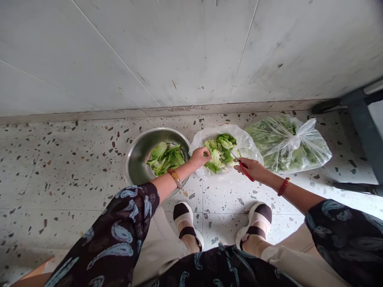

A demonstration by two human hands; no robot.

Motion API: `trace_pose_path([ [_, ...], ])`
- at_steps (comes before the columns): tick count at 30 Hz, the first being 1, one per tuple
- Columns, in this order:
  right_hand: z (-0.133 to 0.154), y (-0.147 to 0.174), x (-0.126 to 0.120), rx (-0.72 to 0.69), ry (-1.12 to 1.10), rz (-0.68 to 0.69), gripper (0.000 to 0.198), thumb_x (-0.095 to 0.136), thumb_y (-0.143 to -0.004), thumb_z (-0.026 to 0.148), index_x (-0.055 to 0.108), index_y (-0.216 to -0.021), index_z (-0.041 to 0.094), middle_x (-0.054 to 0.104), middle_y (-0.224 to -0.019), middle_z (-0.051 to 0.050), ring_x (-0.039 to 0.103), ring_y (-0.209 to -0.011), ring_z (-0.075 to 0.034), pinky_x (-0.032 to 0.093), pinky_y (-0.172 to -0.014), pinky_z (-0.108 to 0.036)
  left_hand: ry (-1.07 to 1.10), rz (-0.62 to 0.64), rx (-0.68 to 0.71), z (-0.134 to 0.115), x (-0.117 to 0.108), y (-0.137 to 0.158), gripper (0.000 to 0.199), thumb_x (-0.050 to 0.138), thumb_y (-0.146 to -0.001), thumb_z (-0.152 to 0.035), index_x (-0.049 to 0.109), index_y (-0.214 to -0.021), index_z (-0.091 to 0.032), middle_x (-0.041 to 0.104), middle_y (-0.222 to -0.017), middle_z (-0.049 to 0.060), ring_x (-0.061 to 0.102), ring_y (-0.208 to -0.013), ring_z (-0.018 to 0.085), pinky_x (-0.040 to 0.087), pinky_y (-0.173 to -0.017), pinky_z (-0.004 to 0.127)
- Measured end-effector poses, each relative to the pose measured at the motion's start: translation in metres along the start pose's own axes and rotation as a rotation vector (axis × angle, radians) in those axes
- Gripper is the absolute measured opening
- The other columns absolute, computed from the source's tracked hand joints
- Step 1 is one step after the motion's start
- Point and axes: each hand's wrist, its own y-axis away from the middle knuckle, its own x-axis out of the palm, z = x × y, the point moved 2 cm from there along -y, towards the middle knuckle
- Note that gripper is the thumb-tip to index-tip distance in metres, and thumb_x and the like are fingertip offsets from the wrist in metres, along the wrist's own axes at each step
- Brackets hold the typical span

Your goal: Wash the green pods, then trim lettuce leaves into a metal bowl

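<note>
My left hand (pixel 201 157) is at the left side of the lettuce leaves (pixel 220 153) lying in an opened clear plastic bag (pixel 251 147). Its fingers are curled together, and whatever they may pinch is hidden. At the right edge of the same bag, my right hand (pixel 253 169) grips red-handled scissors (pixel 246 173), with the thin metal tip pointing toward the leaves. A steel basin (pixel 134 159) stands left of the bag, partly behind my left forearm. Loose green lettuce leaves (pixel 166 158) lie inside the basin.
A knotted clear bag of leafy greens (pixel 287 145) sits to the right. Beyond everything runs a pale wall (pixel 191 56). A dark metal frame (pixel 363 119) stands at the far right. My shoes (pixel 187 223) are on the speckled floor (pixel 74 167) just in front of the bag.
</note>
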Motion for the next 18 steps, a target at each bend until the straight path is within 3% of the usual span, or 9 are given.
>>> trace_pose_path([
  [3,0.002,-0.003,0.003,0.000,-0.049,-0.006,0.036,0.064,-0.082,0.053,0.066,-0.100,0.023,0.066,-0.070,0.000,0.059,-0.063,-0.015,0.045,-0.055,-0.025,0.174,-0.111,0.011,-0.009,-0.016,0.009,0.028,0.070,-0.068,-0.011,0.067,-0.095,-0.018,0.069,-0.098,0.002,0.062,-0.094,0.018,0.047,-0.089,0.032],
  [7,0.011,-0.002,0.006,0.102,-0.287,-0.038,0.043,0.073,-0.075,0.052,0.064,-0.105,0.022,0.070,-0.081,-0.003,0.064,-0.069,-0.016,0.047,-0.056,-0.025,0.430,-0.042,0.025,-0.026,-0.020,0.027,0.063,0.071,-0.071,-0.013,0.055,-0.131,-0.020,0.065,-0.125,0.007,0.061,-0.111,0.020,0.045,-0.101,0.035],
  [10,0.025,0.001,0.007,0.169,-0.569,-0.050,0.052,0.079,-0.071,0.050,0.061,-0.110,0.020,0.070,-0.090,-0.006,0.065,-0.072,-0.015,0.049,-0.058,-0.025,0.345,-0.021,0.116,-0.043,-0.019,0.041,0.063,0.069,-0.073,-0.012,0.054,-0.134,-0.018,0.059,-0.138,0.010,0.053,-0.128,0.023,0.036,-0.113,0.036],
  [13,0.039,0.003,0.007,0.131,-0.763,-0.088,0.055,0.084,-0.065,0.045,0.060,-0.109,0.020,0.067,-0.086,-0.002,0.062,-0.070,-0.014,0.051,-0.061,-0.026,0.266,0.003,0.196,-0.058,-0.016,0.052,0.060,0.066,-0.074,-0.009,0.055,-0.133,-0.017,0.058,-0.140,0.011,0.050,-0.132,0.024,0.033,-0.115,0.035],
  [18,0.049,0.006,0.008,0.017,-0.704,-0.214,0.056,0.083,-0.058,0.033,0.059,-0.107,0.020,0.061,-0.070,0.005,0.054,-0.060,-0.011,0.043,-0.054,-0.024,0.307,0.101,0.118,-0.063,-0.010,0.060,0.065,0.074,-0.072,-0.016,0.055,-0.134,-0.015,0.059,-0.136,0.013,0.055,-0.124,0.026,0.040,-0.109,0.038],
])
